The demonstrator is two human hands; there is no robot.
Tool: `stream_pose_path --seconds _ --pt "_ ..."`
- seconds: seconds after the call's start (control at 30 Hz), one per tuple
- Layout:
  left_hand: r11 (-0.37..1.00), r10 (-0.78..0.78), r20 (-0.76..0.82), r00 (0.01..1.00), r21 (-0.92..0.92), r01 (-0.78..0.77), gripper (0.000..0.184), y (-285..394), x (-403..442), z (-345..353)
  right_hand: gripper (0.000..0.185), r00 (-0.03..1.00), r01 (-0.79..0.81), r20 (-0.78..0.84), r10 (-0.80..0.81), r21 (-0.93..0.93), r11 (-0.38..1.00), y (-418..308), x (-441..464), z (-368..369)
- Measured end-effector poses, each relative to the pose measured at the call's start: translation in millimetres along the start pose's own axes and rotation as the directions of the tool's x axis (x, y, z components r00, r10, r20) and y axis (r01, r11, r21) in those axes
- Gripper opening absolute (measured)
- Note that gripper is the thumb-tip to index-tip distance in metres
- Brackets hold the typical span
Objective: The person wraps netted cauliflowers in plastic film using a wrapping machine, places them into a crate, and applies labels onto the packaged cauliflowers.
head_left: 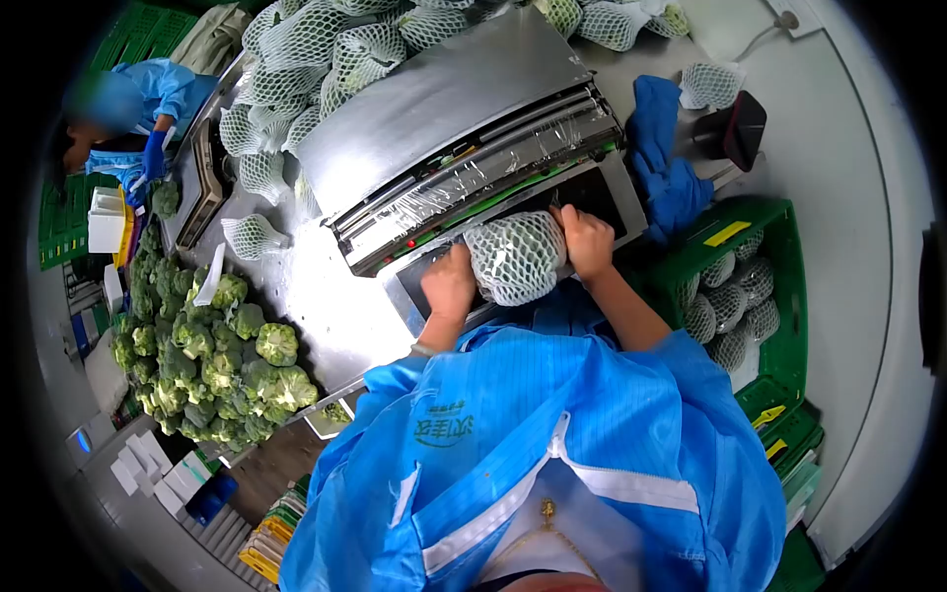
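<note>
A bundle in white foam netting (517, 259), with a clear film over it, is held in front of the metal wrapping machine (444, 109). My left hand (450, 284) is closed at the bundle's left side, and my right hand (587, 242) is closed at its upper right edge. Both seem to pinch the film, though the film between the fingers is hard to make out. Beneath the bundle lies the machine's dark plate (592, 197). Behind it, shiny film (473, 187) stretches across the rollers.
Many net-covered heads (296, 39) lie behind the machine. Broccoli (217, 355) is heaped at the left. A green crate (794, 286) with netted pieces stands at the right, near a blue cloth (666, 163). A co-worker in blue (158, 89) is at the upper left.
</note>
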State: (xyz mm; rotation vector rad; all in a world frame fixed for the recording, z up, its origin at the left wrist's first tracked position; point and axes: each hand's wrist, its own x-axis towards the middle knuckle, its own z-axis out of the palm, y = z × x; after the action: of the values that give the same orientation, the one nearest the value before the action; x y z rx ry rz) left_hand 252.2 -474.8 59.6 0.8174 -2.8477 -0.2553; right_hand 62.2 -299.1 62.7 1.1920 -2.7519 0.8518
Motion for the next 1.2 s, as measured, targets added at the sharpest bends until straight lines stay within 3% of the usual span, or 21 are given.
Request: stream_pose_path --seconds 0.03,0.07,0.1,0.13,0.17,0.2,0.27,0.37,0.43,0.47,0.57,0.6,0.63,0.7,0.8,0.9,0.93,0.97,1.03,1.13,1.2 --pt "1.000 0.022 -0.084 0.996 -0.010 -0.023 0.014 6 3 6 0.024 0.999 -0.024 0.048 0.025 -0.022 0.999 -4 -1 -1" --pt "0.992 -0.055 -0.008 0.998 -0.110 0.053 0.012 6 -1 4 0.022 0.994 -0.047 0.092 0.051 -0.047 0.998 -9 -1 -2" --pt "0.970 -0.114 0.067 0.991 -0.207 0.125 0.010 9 3 -3 0.024 0.924 -0.382 0.223 0.311 0.498 0.779 -22 -2 -4" --pt "0.885 -0.067 -0.034 0.997 -0.463 0.043 0.010 11 0 1 0.026 0.785 -0.573 0.462 0.413 0.795 0.201 -42 -11 -9" --pt "0.827 -0.049 -0.065 0.997 -0.562 0.004 0.010 18 -5 -15 0.028 0.645 -0.530 0.697 0.314 0.704 -0.473 -60 -23 -19" --pt "0.756 -0.031 -0.095 0.995 -0.653 -0.039 0.010 26 -10 -31 0.031 0.722 -0.647 0.663 0.197 0.748 -0.146 -75 -24 -47" --pt "0.630 0.006 -0.139 0.990 -0.769 -0.112 0.009 42 -15 -77 0.036 0.727 -0.665 0.686 -0.025 0.712 0.224 -102 -26 -96" --pt "0.568 0.106 -0.005 0.994 -0.821 -0.064 0.013 33 -11 -92 0.038 0.734 -0.572 0.662 -0.148 0.721 0.390 -124 -34 -132" --pt "0.300 0.113 0.125 0.986 -0.950 0.086 0.018 35 4 -99 0.038 0.769 -0.358 0.573 -0.284 0.754 0.551 -125 -37 -142" --pt "0.350 0.187 0.218 0.958 -0.926 0.142 0.025 43 14 -110 0.040 0.712 -0.363 0.632 -0.308 0.705 0.609 -130 -33 -156" --pt "0.248 0.591 0.264 0.762 -0.959 0.139 0.030 89 16 -97 0.040 0.893 -0.001 0.230 -0.387 0.861 0.509 -136 -51 -143" --pt "-0.016 0.640 0.427 0.639 -0.824 0.567 0.028 107 6 -88 0.038 0.940 0.097 0.100 -0.327 0.840 0.535 -138 -58 -141" --pt "-0.069 0.680 0.488 0.548 -0.701 0.710 0.027 122 -2 -89 0.037 0.923 0.260 -0.003 -0.385 0.742 0.618 -132 -61 -145" --pt "-0.040 0.688 0.574 0.445 -0.582 0.812 0.025 144 -14 -98 0.029 0.891 0.188 0.217 -0.399 0.623 0.759 -127 -69 -174" --pt "0.013 0.634 0.668 0.390 -0.513 0.858 0.024 161 -19 -111 0.028 0.931 0.031 0.314 -0.188 0.447 0.894 -125 -88 -210" --pt "0.039 0.575 0.724 0.381 -0.489 0.871 0.026 176 -19 -120 0.029 0.934 0.290 -0.346 -0.088 0.592 0.752 -98 -102 -237" --pt "0.040 0.559 0.736 0.383 -0.485 0.874 0.027 183 -20 -122 0.039 0.971 0.230 -0.219 -0.094 0.755 0.614 -83 -112 -232" --pt "0.048 0.544 0.750 0.377 -0.476 0.878 0.028 191 -20 -124 0.057 0.957 0.003 0.102 -0.272 0.933 0.361 -66 -124 -232" --pt "0.065 0.523 0.772 0.362 -0.460 0.886 0.032 212 -22 -126 0.074 0.973 0.004 0.118 -0.199 0.852 0.524 -50 -153 -253" --pt "0.097 0.503 0.802 0.323 -0.424 0.900 0.038 247 -26 -126 0.085 0.992 -0.116 0.123 0.009 0.901 0.418 6 -193 -266" --pt "0.135 0.507 0.818 0.271 -0.386 0.912 0.043 273 -25 -125 0.074 0.984 -0.145 0.093 0.151 0.913 0.381 40 -224 -275"
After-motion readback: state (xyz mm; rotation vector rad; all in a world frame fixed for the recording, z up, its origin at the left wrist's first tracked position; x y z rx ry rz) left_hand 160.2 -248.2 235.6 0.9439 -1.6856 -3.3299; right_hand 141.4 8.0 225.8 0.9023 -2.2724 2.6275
